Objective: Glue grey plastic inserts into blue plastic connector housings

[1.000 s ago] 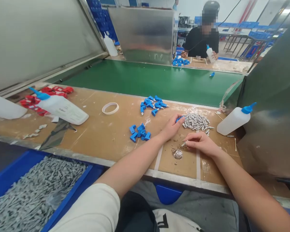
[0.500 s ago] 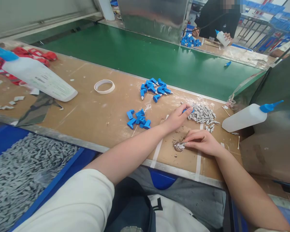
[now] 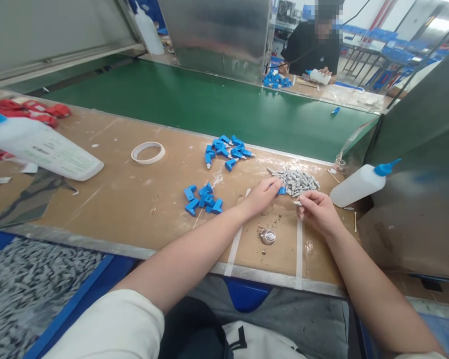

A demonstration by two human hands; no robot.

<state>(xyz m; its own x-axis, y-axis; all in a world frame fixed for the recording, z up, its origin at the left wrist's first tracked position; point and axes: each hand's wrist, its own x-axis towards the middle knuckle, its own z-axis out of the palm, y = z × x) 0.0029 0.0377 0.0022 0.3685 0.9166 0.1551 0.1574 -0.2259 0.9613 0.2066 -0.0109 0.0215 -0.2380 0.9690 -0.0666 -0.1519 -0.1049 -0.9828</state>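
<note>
- While the left hand [image 3: 262, 194] closes round a blue part [image 3: 282, 190], mostly hidden by its fingers, the right hand [image 3: 320, 212] pinches a small grey piece [image 3: 297, 203] between thumb and fingertips
- Both held things are above the worktop [image 3: 164, 199], just beside a heap of similar grey pieces [image 3: 297, 182]
- The grey piece seems light and stiff, small enough to slip if pinched carelessly; its narrow body probably suits a fingertip grip near one end, and a thin tip might snap under hard pressure
- The blue part looks like rigid, lightweight plastic, likely easiest to steady by its thicker body
- In looks, the grey piece is pale and slender, its detail too small to tell; the blue part shows only a bright, blocky corner
- Nearer the person's body sits a shiny round metal dish [image 3: 267, 236]; two clusters of angular blue parts lie to the left, and a white bottle with a blue nozzle [image 3: 359, 187] leans at the right
</note>
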